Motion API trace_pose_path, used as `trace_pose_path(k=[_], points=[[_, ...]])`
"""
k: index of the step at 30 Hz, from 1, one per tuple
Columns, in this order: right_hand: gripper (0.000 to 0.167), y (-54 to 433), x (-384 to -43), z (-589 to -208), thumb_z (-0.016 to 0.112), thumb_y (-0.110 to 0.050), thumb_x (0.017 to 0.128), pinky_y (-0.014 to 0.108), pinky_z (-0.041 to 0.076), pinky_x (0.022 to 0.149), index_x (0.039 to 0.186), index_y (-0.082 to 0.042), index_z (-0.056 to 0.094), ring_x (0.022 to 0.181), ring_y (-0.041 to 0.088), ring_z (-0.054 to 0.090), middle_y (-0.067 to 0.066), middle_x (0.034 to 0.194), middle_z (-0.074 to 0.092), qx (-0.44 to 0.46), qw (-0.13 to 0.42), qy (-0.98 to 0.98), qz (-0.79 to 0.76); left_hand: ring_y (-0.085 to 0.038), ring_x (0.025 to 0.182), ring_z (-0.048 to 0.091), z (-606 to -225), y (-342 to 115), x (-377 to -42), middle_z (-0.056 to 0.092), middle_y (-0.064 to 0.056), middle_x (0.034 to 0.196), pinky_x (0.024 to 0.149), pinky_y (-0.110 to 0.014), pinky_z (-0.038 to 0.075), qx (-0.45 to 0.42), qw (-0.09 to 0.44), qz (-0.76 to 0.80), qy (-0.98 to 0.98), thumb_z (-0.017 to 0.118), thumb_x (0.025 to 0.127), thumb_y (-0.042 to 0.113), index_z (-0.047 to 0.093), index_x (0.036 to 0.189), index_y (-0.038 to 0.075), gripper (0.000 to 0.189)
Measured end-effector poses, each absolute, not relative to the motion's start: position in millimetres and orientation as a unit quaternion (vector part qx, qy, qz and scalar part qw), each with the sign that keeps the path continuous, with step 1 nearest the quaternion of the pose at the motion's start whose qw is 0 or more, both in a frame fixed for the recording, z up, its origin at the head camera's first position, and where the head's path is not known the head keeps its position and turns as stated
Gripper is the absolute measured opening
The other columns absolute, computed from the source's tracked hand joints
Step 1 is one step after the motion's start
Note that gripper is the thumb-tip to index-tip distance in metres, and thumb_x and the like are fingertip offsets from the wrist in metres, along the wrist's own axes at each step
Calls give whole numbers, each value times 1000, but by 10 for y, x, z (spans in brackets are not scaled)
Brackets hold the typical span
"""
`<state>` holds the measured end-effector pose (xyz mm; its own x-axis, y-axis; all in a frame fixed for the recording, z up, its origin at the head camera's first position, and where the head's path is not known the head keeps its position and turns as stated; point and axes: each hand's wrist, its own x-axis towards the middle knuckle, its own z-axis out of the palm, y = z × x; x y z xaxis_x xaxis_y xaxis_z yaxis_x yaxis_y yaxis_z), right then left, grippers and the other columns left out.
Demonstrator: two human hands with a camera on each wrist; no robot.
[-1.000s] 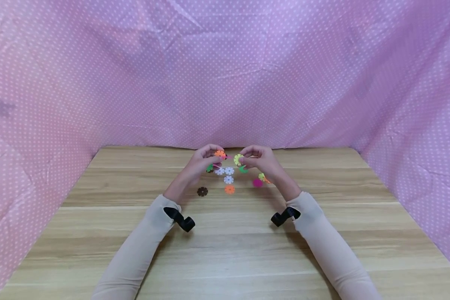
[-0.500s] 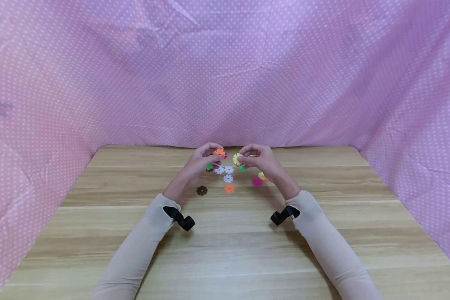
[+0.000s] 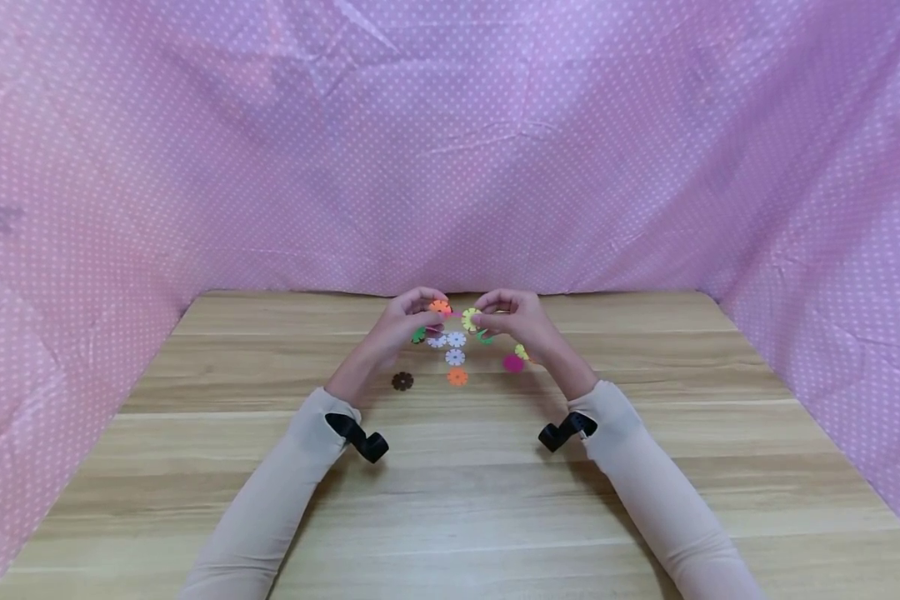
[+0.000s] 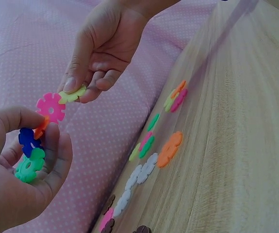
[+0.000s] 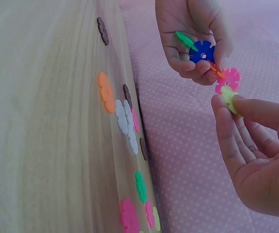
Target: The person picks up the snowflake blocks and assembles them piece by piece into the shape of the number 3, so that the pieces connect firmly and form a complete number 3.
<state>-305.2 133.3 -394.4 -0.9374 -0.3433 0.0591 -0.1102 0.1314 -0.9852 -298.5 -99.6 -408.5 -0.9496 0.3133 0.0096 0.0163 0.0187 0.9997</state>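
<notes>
Up at twelve o'clock in the head view, above the tabletop (image 3: 450, 525): in the left hand (image 3: 401, 323), thumb and finger pinching an orange disc (image 4: 41, 127), a short chain of notched discs. Along it, green disc (image 4: 24, 174) and blue disc (image 4: 25, 136) against the curled fingers, then the orange one, then a pink disc (image 4: 44, 105) jutting out free. Looks like thin plastic: probably very light, stiff with slight give, smooth, hardly fragile, but apt to twist at the joints. Best gripped across the flat faces, close to a joint.

To the right, a yellow disc (image 5: 229, 100) in the right hand (image 3: 523, 323), pinched between thumb and fingers, remaining fingers loosely bent. Overlaps the pink rim in both wrist views; slotted or merely touching, cannot tell.

Around the chain, left to right, flat on the tabletop: brown disc (image 3: 397, 382) between seven and eight o'clock; white discs (image 3: 450, 357) at six, with a loose orange disc (image 3: 457, 382) just beyond; loose green discs (image 4: 147, 146) near four, partly hidden by right-hand fingers; magenta disc (image 3: 513, 364) also near four, beside a loose yellow disc (image 3: 521, 352). Behind, at twelve, dotted pink cloth (image 3: 450, 167). Chief hindrance: crowded fingertips covering the joints.
</notes>
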Motion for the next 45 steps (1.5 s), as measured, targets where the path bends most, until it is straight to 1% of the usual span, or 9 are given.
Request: trace_pose_path(k=[6, 13, 18, 21, 28, 31, 34, 41, 45], points=[[21, 1342, -3058, -3940, 73, -3, 92, 53, 62, 82, 110, 7, 67, 74, 22, 73, 5, 87, 67, -153, 91, 747, -640, -24, 97, 66, -4056, -1004, -2964, 62, -1, 105, 86, -27, 58, 120, 109, 693, 702, 61, 100, 8, 56, 130, 3, 31], [21, 1347, -3045, -3942, 73, -2, 92, 55, 61, 84, 110, 8, 67, 74, 19, 73, 7, 89, 69, -154, 90, 744, -644, -27, 99, 66, -4057, -989, -2954, 60, -2, 108, 88, -27, 58, 127, 110, 702, 692, 65, 99, 12, 58, 126, 4, 29], [24, 1357, -3045, -3976, 74, -4, 92, 46, 63, 79, 111, 8, 67, 76, 18, 73, 1, 86, 72, -156, 91, 744, -643, -40, 113, 61, -4084, -980, -2957, 60, -4, 113, 90, -28, 59, 122, 118, 705, 688, 70, 97, 16, 59, 122, 9, 28], [24, 1355, -3049, -3994, 74, -3, 92, 46, 63, 80, 111, 9, 67, 77, 17, 73, -1, 85, 73, -153, 88, 740, -650, -46, 119, 58, -4082, -978, -2957, 62, -4, 113, 93, -30, 59, 123, 122, 705, 688, 70, 97, 16, 60, 123, 9, 29], [21, 1328, -3033, -3978, 74, -2, 91, 54, 62, 82, 108, 8, 68, 75, 19, 72, -1, 82, 73, -161, 82, 740, -648, -37, 115, 65, -4057, -1034, -2963, 67, -3, 108, 108, -50, 51, 134, 117, 692, 700, 71, 96, 16, 61, 127, 1, 36], [21, 1321, -3040, -3982, 75, -2, 91, 53, 62, 80, 108, 8, 68, 75, 20, 72, -2, 81, 73, -165, 81, 739, -648, -41, 117, 63, -4057, -1039, -2968, 67, -4, 109, 110, -55, 48, 136, 117, 695, 697, 72, 96, 15, 61, 127, 0, 36], [22, 1321, -3043, -3984, 74, -1, 90, 52, 62, 79, 108, 10, 67, 74, 21, 72, -2, 81, 74, -166, 78, 737, -650, -42, 118, 63, -4048, -1030, -2971, 66, -4, 110, 110, -54, 48, 138, 119, 697, 693, 71, 96, 15, 61, 126, 1, 35], [19, 1321, -3032, -3965, 74, 1, 90, 52, 62, 80, 107, 9, 67, 75, 22, 72, 13, 89, 74, -167, 73, 736, -652, -23, 100, 72, -4032, -1017, -2974, 69, -4, 108, 107, -53, 51, 141, 128, 709, 679, 68, 98, 11, 57, 126, -1, 32], [20, 1316, -3036, -3958, 73, 1, 91, 46, 63, 77, 108, 10, 66, 73, 18, 72, 6, 85, 74, -171, 77, 732, -655, -20, 96, 73, -4017, -1018, -2964, 69, -3, 106, 105, -50, 53, 140, 126, 713, 676, 67, 98, 9, 58, 123, 0, 28]])
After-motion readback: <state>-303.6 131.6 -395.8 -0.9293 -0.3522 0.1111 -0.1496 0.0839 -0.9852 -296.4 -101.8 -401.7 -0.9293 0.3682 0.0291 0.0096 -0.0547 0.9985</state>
